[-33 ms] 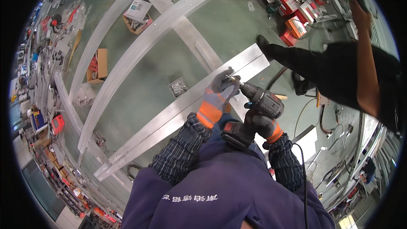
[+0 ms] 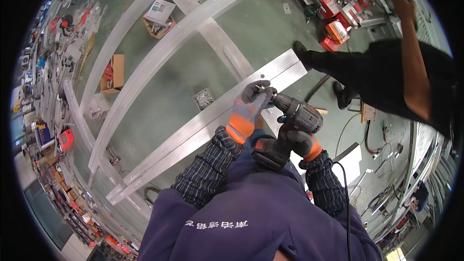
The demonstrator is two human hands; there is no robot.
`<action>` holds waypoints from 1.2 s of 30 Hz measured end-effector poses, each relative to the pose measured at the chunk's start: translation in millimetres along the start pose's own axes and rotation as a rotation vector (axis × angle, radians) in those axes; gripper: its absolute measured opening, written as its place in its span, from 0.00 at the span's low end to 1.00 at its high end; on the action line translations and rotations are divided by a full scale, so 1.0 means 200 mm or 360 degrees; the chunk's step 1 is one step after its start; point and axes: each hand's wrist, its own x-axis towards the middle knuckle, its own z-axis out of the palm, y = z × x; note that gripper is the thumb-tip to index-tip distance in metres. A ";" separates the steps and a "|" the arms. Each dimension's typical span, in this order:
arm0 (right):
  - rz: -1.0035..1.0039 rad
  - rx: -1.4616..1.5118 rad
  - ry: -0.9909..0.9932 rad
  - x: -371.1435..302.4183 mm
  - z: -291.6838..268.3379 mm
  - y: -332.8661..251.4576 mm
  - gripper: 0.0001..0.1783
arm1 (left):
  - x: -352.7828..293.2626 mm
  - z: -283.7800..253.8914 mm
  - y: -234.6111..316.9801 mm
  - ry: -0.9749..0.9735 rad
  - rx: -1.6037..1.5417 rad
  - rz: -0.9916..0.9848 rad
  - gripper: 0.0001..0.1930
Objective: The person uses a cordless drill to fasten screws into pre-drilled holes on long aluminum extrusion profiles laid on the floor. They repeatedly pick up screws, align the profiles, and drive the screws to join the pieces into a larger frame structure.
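My right hand (image 2: 300, 144), in a grey and orange work glove, grips the handle of a dark cordless drill (image 2: 303, 117). The drill's nose points up and left over a silver metal beam (image 2: 212, 122). My left hand (image 2: 250, 104), gloved the same way, has its fingers closed around a small shiny drill bit (image 2: 261, 88) in front of the chuck; the fingers hide part of it. A dark round hole (image 2: 262, 76) shows in the beam just beyond my left fingertips.
A tray of small screws (image 2: 203, 99) lies left of the beam. Curved metal beams (image 2: 159, 60) span the floor further left. A co-worker's leg (image 2: 348, 64) stands at the right, by the beam's far end. Red boxes (image 2: 331, 7) sit at the far right, and a cardboard box (image 2: 113, 72) at the left.
My left fingers have shifted slightly, leaving the hole in the beam more exposed. The drill stays nearly in place. The co-worker's arm at the right has moved a little to the left.
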 end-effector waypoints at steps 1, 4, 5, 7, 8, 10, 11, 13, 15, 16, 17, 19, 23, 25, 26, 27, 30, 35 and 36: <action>-0.0031 -0.0027 -0.0073 -0.03 0.00 0.02 0.30 | -0.04 0.01 0.01 -0.0003 0.0196 0.0017 0.26; -0.0103 -0.0352 -0.0091 -0.10 0.04 0.01 0.28 | -0.21 0.04 0.04 0.0096 0.0323 0.0176 0.28; -0.0220 -0.0491 -0.0126 -0.13 0.08 -0.01 0.26 | -0.29 0.07 0.04 0.0139 0.0288 0.0242 0.29; -0.0456 -0.0753 -0.0179 -0.16 0.16 -0.05 0.23 | -0.40 0.09 0.05 0.0316 -0.0098 0.0047 0.34; -0.0480 -0.0779 -0.0199 -0.17 0.18 -0.02 0.22 | -0.45 0.12 0.04 0.0389 -0.0081 0.0082 0.34; -0.0361 -0.0740 -0.0273 -0.18 0.24 0.00 0.23 | -0.56 0.07 -0.04 0.0325 0.0104 0.0242 0.33; -0.0381 -0.0774 -0.0347 -0.19 0.30 -0.01 0.23 | -0.63 0.05 -0.05 0.0305 0.0050 0.0291 0.32; -0.0351 -0.1004 -0.0428 -0.20 0.38 0.01 0.27 | -0.74 0.01 -0.02 0.0199 -0.0634 0.0240 0.29; -0.0391 -0.0983 -0.0458 -0.22 0.43 0.06 0.28 | -0.82 -0.04 -0.05 0.0269 0.0549 0.0909 0.26; -0.0395 -0.0973 -0.0485 -0.22 0.48 0.10 0.29 | -0.83 -0.11 -0.11 0.0297 0.0495 0.0894 0.24; -0.0438 -0.1110 -0.0647 -0.20 0.52 0.09 0.28 | -0.85 -0.16 -0.14 0.0340 0.0476 0.0873 0.22; -0.0613 -0.1549 -0.0643 -0.24 0.68 0.15 0.25 | -0.97 -0.18 -0.06 0.0470 0.0162 0.0608 0.17; -0.1351 -0.2139 -0.0947 -0.28 0.95 0.34 0.18 | -1.30 -0.28 0.02 0.0820 0.0232 0.0798 0.17; -0.1522 -0.2192 -0.1112 -0.28 0.93 0.51 0.17 | -1.45 -0.32 0.00 0.0790 -0.0639 0.0856 0.18; -0.1469 -0.2181 -0.1253 -0.27 0.96 0.52 0.18 | -1.53 -0.32 0.08 0.0743 -0.1398 0.0669 0.18; -0.1404 -0.2168 -0.1388 -0.26 0.99 0.54 0.18 | -1.61 -0.32 0.10 0.0804 -0.1570 0.0728 0.19; -0.1677 -0.2237 -0.1961 -0.25 1.20 0.58 0.19 | -1.82 -0.39 0.08 0.0927 -0.1689 0.0796 0.19; -0.1033 -0.2157 -0.2621 -0.16 1.36 0.86 0.21 | -2.04 -0.59 -0.20 0.1346 -0.1771 0.1069 0.10; -0.1281 -0.2152 -0.2796 -0.16 1.39 0.95 0.21 | -2.09 -0.63 -0.29 0.1403 -0.1677 0.1195 0.09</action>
